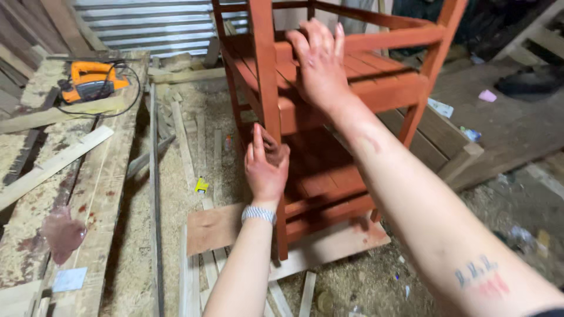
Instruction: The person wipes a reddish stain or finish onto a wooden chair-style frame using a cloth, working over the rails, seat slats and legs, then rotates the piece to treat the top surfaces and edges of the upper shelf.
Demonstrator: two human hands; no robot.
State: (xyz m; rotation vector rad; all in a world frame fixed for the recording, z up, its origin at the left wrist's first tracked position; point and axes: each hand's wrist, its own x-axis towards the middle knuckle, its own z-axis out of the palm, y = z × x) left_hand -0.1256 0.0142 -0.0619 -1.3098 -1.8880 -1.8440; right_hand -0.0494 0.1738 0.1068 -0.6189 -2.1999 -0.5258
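Sawdust-strewn workshop floor, offcuts scattered. Red-stained wooden chair (329,117) is stood on a board (329,243). Its upright front leg (267,117) is touched by the left hand (265,167), fingers curled round a stained rag (271,148). Right hand (320,64) is laid open-fingered on the seat, further up. Orange power planer (91,82) is left well apart on the bench.

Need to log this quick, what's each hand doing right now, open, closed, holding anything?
Left hand: closed on a dark rag against the chair leg.
Right hand: open, flat on the chair, holding nothing.
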